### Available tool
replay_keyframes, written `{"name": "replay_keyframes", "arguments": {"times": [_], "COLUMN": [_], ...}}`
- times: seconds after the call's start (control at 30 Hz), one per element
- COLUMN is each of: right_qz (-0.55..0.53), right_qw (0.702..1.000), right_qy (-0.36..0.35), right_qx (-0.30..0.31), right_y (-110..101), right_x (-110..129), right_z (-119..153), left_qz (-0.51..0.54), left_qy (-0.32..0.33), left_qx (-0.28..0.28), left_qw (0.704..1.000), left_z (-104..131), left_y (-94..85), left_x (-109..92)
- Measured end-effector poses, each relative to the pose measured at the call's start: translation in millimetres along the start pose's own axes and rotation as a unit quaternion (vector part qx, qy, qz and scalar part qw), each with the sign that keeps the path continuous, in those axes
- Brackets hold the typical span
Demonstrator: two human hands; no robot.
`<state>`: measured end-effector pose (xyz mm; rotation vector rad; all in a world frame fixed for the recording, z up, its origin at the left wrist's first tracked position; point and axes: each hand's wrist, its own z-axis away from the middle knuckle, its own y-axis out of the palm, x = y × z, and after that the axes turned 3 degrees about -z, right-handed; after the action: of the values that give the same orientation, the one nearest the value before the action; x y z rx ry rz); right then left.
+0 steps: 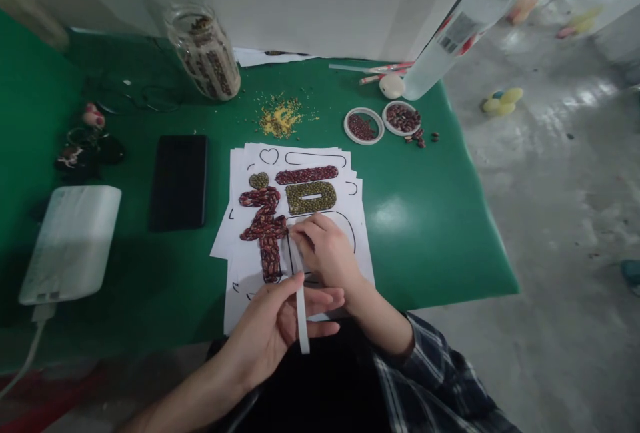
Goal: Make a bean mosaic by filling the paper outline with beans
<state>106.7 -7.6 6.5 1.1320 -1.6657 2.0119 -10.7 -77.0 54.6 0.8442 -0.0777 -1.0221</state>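
Left hand [273,326], palm up, pinches a white strip [302,320]; right hand [327,250] pinches downward (contents unclear); bean-filled lids [364,142] sit beyond.

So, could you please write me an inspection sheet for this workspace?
Surface: green table, yellow and dark crumbs scattered beyond the papers.
Work things: papers stacked, beans filling several outlines; two shallow dishes of beans; filled jar.
Clutter: black flat object, bottle.
Hands: left hand holds a white strip; right hand over the papers, grip unclear.
Cables: white cable plugged into a white box.
Surroundings: gray floor, yellow item on it.
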Motion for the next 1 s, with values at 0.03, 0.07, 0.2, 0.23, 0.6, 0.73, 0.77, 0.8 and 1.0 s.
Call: {"name": "replay_keyframes", "arguments": {"times": [0.03,0.07,0.2,0.23,0.6,0.73,0.77,0.8,1.0], "right_qz": [0.0,0.0,0.009,0.015,0.041,0.001,-0.013,-0.027,-0.092], "right_qw": [1.0,1.0,1.0,1.0,0.998,0.998,0.998,0.998,0.994], "right_qy": [0.002,0.005,0.018,0.019,0.024,0.042,0.041,0.039,0.043], "right_qx": [-0.002,-0.005,-0.011,-0.011,-0.032,-0.042,-0.045,-0.05,-0.041], "right_y": [0,1,3,3,8,5,3,1,-7], "right_x": [0,1,2,2,3,2,1,0,-8], "right_z": [0,0,0,0,0,-3,-3,-4,-5], "left_qz": [-0.003,-0.007,-0.031,-0.036,-0.045,-0.049,-0.05,-0.05,-0.035], "left_qy": [0.001,0.003,0.015,0.018,0.015,0.022,0.025,0.027,0.017], "left_qx": [-0.007,-0.014,-0.039,-0.042,-0.079,-0.082,-0.083,-0.084,-0.077], "left_qw": [1.0,1.0,0.999,0.998,0.996,0.995,0.995,0.995,0.996], "left_z": [0,0,3,3,2,2,1,1,2], "left_y": [0.0,0.0,0.8,1.1,3.7,4.6,4.7,4.8,3.6], "left_x": [0,0,0,0,9,10,10,10,11]}}
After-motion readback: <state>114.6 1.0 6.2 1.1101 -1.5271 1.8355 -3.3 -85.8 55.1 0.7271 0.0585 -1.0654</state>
